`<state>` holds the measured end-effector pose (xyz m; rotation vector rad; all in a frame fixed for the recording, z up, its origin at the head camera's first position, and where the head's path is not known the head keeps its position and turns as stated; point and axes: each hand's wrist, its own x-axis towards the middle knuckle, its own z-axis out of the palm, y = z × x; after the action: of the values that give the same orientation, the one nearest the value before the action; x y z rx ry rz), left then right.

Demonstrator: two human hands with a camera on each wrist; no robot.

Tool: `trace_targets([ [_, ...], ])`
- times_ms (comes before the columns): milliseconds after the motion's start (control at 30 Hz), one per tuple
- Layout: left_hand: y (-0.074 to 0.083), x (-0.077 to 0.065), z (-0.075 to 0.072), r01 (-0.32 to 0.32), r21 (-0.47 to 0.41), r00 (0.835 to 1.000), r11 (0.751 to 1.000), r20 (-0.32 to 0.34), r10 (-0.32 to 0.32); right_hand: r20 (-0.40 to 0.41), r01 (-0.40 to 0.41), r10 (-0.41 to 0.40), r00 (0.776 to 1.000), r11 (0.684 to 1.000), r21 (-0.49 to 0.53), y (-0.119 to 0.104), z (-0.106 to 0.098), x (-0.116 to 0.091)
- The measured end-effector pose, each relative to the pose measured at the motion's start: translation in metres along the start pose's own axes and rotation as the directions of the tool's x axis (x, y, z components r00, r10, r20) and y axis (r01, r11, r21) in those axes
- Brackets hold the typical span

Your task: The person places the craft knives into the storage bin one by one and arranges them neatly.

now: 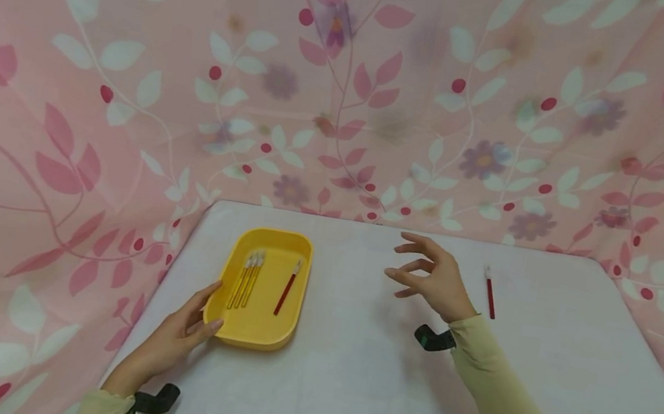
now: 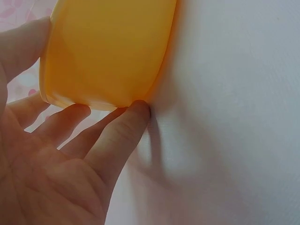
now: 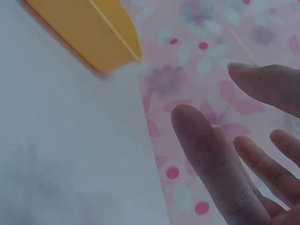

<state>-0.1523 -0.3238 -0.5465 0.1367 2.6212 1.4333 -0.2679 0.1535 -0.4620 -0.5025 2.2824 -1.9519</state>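
Note:
A yellow plastic tray (image 1: 256, 332) sits on the left part of the table. My left hand (image 1: 178, 333) grips its near left corner, thumb toward the front and fingers along the left side; in the left wrist view the fingertips press on its wall (image 2: 112, 51). Inside lie several yellow paintbrushes (image 1: 244, 287) side by side, white tips pointing away, and one red paintbrush (image 1: 285, 294) apart from them at the right. My right hand (image 1: 434, 277) is held over the table, fingers spread and holding nothing. A second red paintbrush (image 1: 490, 297) lies on the table, right of that hand.
A white cloth covers the table (image 1: 334, 396). Behind it and at both sides hangs a pink floral curtain (image 1: 388, 100), close to the table's far edge. Each wrist carries a dark camera mount (image 1: 435, 338).

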Motion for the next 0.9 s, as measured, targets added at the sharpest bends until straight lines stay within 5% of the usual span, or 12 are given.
trace_targets([
  [167, 0.003, 0.0, -0.001, 0.054, -0.013, 0.998, 0.998, 0.009, -0.054, -0.027, -0.003, 0.002, 1.0, 0.999, -0.041, 0.004, -0.02, -0.01],
  [567, 0.005, 0.001, 0.0, 0.036, -0.016, 0.999, 0.999, 0.008, -0.036, -0.079, 0.004, -0.012, 0.997, 0.995, -0.104, 0.015, -0.071, -0.03],
  [900, 0.005, 0.001, -0.001, 0.028, -0.038, 1.0, 0.999, 0.009, -0.028, -0.104, -0.019, 0.004, 0.995, 0.988, -0.15, 0.032, -0.092, -0.041],
])
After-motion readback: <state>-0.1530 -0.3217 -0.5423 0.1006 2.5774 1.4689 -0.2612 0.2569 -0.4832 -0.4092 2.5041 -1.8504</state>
